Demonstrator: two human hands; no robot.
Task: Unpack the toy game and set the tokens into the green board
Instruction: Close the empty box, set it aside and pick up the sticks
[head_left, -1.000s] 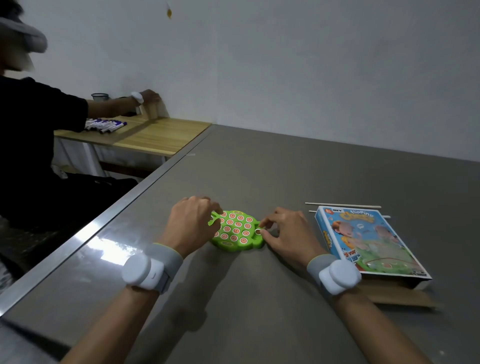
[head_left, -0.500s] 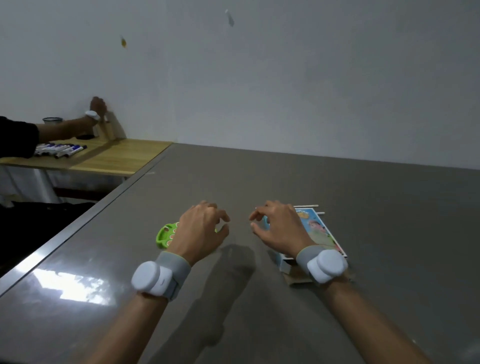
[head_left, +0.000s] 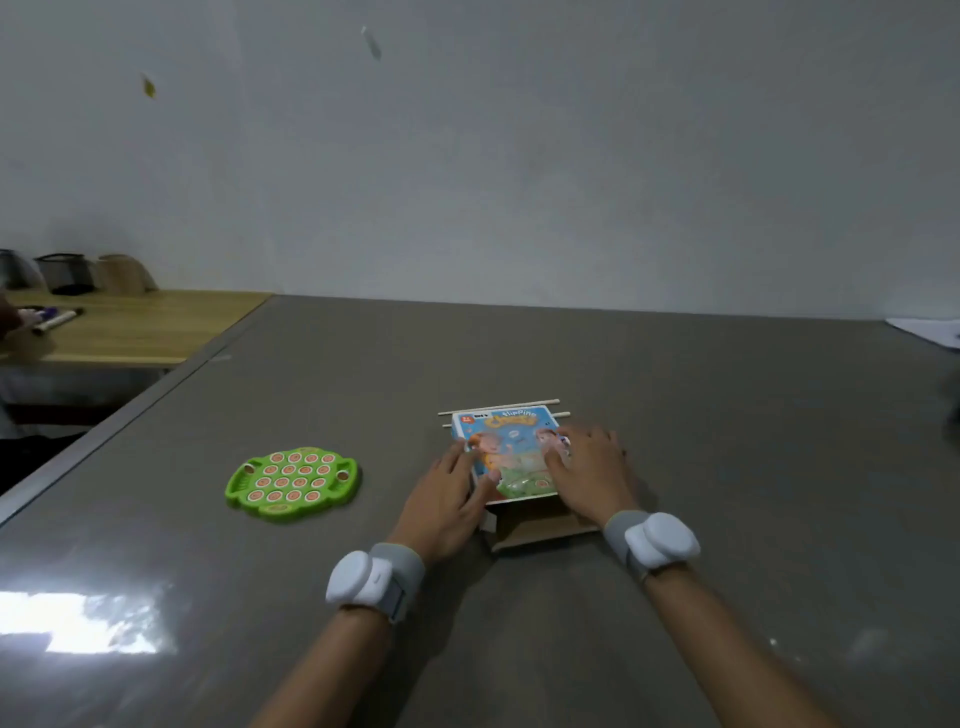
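Note:
The green board (head_left: 293, 483) lies flat on the grey table (head_left: 519, 353), left of my hands, with several round red tokens (head_left: 296, 470) sitting in its holes. The colourful game box (head_left: 511, 452) lies further right, its brown cardboard flap (head_left: 540, 530) open at the near end. My left hand (head_left: 447, 499) lies against the box's left edge with its fingers fairly straight and the thumb on the lid. Spread flat, my right hand (head_left: 587, 473) rests on the right part of the lid. Neither hand touches the board.
Two thin wooden sticks (head_left: 498, 408) lie just behind the box. The table's metal edge (head_left: 104, 441) runs along the left. Beyond it stands a wooden desk (head_left: 130, 327) with markers and cups, where another person's hand shows. White paper (head_left: 930, 330) lies far right.
Both hands left the green board and moved right onto the game box. The view has swung right, so the board now lies to the left of my hands.

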